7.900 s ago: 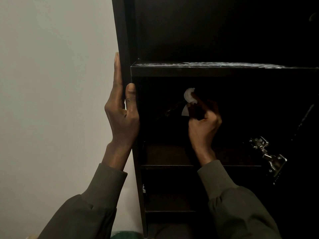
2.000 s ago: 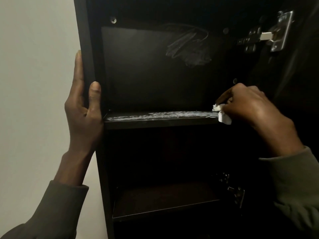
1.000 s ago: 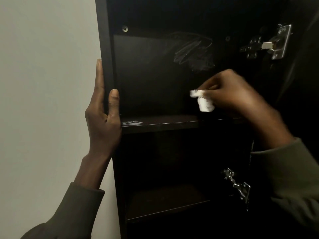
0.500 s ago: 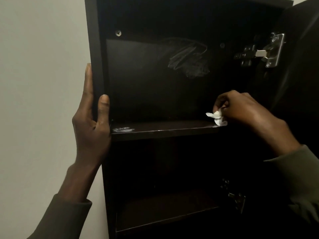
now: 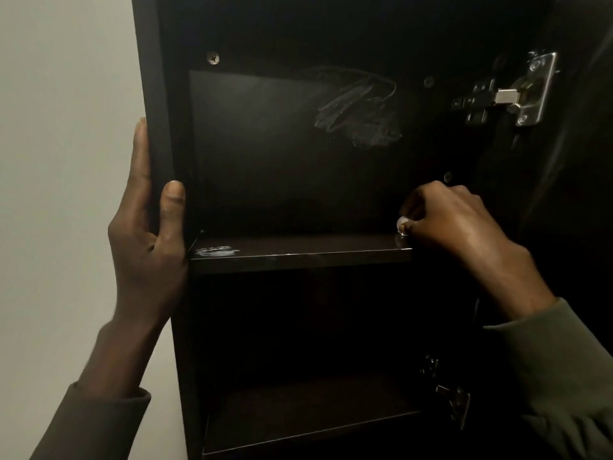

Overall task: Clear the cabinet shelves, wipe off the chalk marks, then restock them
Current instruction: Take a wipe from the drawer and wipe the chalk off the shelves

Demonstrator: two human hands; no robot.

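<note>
A dark cabinet stands open in front of me. My left hand grips its left side panel, thumb on the front edge. My right hand is closed around a small white wipe, pressing it on the right end of the upper shelf. A white chalk smear lies at the shelf's left end. Grey chalk scribbles cover the back panel above. The wipe is mostly hidden inside my fingers.
A metal hinge sits at the upper right, beside the open door. A second hinge is low on the right. A lower shelf sits in shadow. A pale wall runs along the left.
Two seconds ago chalk ran along the whole upper shelf; now only the left-end smear is left. My right hand swept across with the wipe and is back at the right end.
</note>
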